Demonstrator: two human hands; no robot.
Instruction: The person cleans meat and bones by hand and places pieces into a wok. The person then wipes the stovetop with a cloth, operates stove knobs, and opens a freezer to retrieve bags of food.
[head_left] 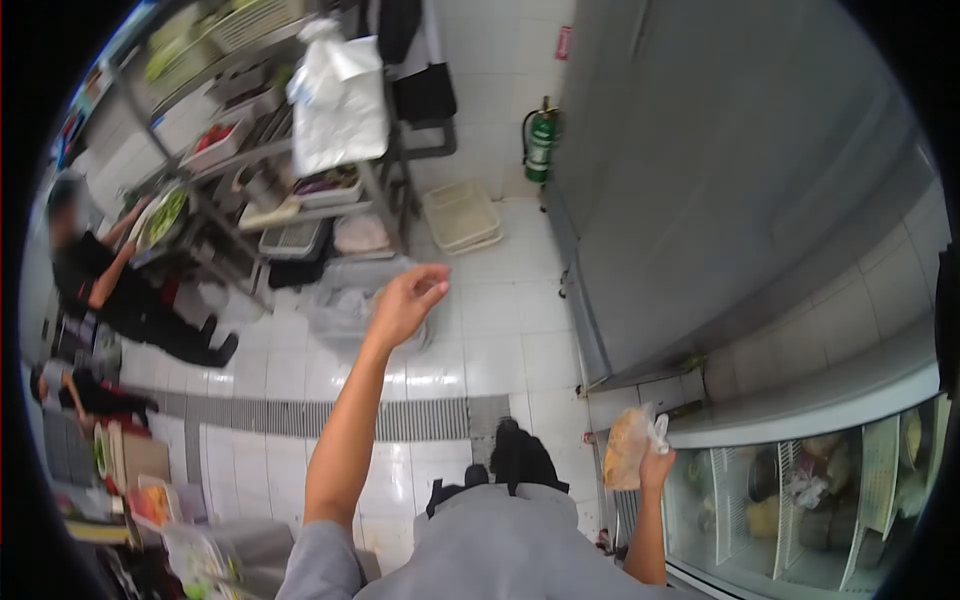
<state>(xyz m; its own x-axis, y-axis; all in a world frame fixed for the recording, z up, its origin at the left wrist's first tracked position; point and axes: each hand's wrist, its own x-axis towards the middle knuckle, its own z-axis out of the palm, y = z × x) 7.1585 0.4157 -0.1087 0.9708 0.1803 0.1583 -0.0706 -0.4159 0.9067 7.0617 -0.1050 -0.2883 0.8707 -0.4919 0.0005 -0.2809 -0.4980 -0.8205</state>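
Note:
My right hand (655,468) grips the gathered neck of a clear plastic bag (628,448) with something orange-tan inside; what the food is, I cannot make out. The bag hangs beside the left end of a glass-topped chest freezer (745,500). Out in front of me, my left hand (405,307) is raised with loosely bent fingers, a gap between them and the thumb, and nothing held. Below and behind that hand, a translucent plastic tub (335,315) stands on the floor.
A tall steel cabinet (720,180) rises at right, near a green fire extinguisher (540,145). Stacked trays (462,217) lie by a metal shelf rack (385,200). One person (125,300) holds a tray of greens at left; another person (85,392) is farther down. A drain grate (420,419) crosses the floor.

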